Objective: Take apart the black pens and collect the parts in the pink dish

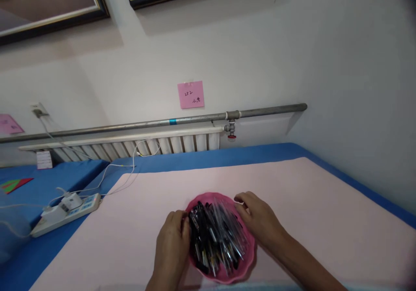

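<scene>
A round pink bowl (pixel 248 260) with a wavy rim stands on the pale pink sheet near the front of the table. Black pen parts (pixel 203 228) fill it, with clear plastic pen barrels (pixel 229 228) lying across the right half. My left hand (pixel 172 241) grips the bowl's left rim, thumb and fingers curled at the edge. On the opposite side, my right hand (pixel 258 217) holds the upper right rim, its fingers bent over it. Parts of the fingertips are hidden on both hands.
A white power strip (pixel 78 213) with plugged-in chargers and loose white cables lies at the left on the blue tablecloth (pixel 208 157). Behind the table are a radiator (pixel 175 144) and a metal pipe (pixel 195 119) with a red-handled valve (pixel 232 136).
</scene>
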Action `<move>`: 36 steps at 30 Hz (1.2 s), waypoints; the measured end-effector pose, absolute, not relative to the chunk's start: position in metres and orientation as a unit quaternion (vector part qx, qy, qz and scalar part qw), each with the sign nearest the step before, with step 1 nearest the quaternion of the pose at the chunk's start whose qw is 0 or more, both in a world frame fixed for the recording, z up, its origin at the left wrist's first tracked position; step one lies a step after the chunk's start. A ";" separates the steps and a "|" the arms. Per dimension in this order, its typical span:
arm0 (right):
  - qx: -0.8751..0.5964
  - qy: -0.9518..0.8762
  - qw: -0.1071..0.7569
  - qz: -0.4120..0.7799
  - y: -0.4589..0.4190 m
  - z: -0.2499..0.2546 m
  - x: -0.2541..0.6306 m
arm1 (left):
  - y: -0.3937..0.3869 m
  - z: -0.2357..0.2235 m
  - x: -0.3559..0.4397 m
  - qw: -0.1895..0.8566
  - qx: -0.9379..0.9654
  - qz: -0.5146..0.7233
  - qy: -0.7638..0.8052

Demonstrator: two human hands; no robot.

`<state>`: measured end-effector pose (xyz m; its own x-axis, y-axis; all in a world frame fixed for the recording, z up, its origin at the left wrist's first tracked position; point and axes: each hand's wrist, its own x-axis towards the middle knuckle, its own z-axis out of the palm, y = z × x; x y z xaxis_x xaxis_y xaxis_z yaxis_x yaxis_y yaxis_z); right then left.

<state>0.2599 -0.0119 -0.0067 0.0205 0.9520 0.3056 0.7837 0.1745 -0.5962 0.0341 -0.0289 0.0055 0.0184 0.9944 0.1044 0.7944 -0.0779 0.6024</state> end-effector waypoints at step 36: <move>-0.614 -0.608 0.453 0.221 -0.020 -0.051 0.234 | 0.008 -0.039 0.031 0.369 0.531 0.417 0.639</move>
<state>0.2342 -0.0205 -0.0513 0.1634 0.9465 0.2784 0.5454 0.1485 -0.8249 0.0315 0.0080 -0.0386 -0.1640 0.9860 -0.0293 0.3695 0.0890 0.9250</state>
